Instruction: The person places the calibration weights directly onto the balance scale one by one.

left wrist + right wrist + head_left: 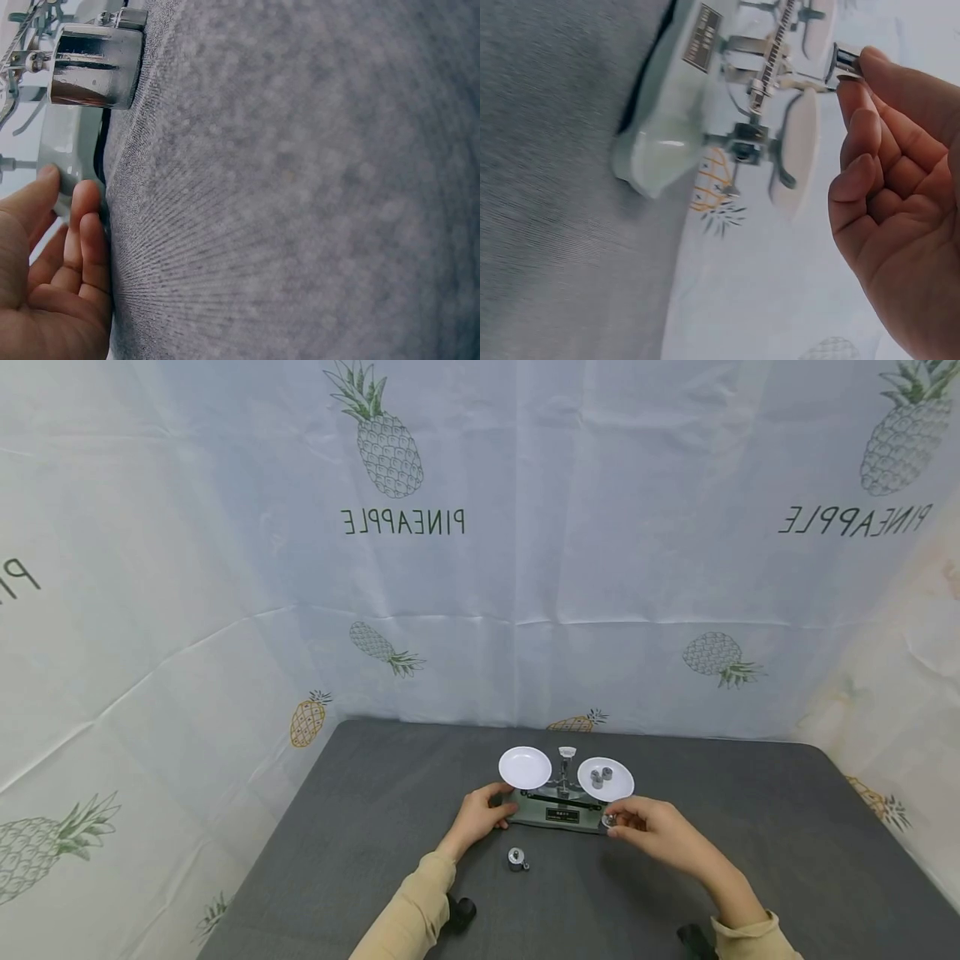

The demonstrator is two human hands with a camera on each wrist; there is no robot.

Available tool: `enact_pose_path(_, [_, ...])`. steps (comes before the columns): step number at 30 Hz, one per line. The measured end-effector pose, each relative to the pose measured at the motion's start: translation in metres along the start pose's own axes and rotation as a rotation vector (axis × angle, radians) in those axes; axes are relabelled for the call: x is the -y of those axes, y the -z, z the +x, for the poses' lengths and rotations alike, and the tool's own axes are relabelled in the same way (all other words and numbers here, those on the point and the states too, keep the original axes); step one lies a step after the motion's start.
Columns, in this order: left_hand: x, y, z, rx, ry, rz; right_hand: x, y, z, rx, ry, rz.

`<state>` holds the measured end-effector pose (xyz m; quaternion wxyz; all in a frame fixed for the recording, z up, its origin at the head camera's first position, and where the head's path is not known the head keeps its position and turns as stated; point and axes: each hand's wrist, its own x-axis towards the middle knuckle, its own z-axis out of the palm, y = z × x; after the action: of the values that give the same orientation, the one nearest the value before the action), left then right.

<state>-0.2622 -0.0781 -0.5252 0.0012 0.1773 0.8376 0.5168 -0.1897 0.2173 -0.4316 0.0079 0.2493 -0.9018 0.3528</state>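
A pale green balance scale with two white pans stands on the dark table. Around the left end of its base, my left hand has thumb and fingers, holding it; the left wrist view shows the thumb against the base. My right hand pinches a small metal weight between thumb and fingertips, close to the right pan. Two metal weights sit on that pan. The left pan carries nothing.
In front of the scale, a larger silver weight stands on the grey-covered table with a tiny one beside it. White cloth with pineapple prints hangs behind the table's back edge.
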Motion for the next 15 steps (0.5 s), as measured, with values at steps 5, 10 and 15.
enact_pose_path(5, [0.001,-0.002,0.003,0.013,0.082,0.006,0.001,0.008,0.006,-0.064,-0.031,-0.025])
enact_pose_path(10, [0.002,-0.002,0.004,0.005,0.081,0.024,-0.001,0.01,0.015,-0.099,-0.085,-0.043])
enact_pose_path(15, [0.002,-0.001,0.004,0.008,0.079,0.028,-0.006,0.008,0.022,-0.153,-0.107,-0.073])
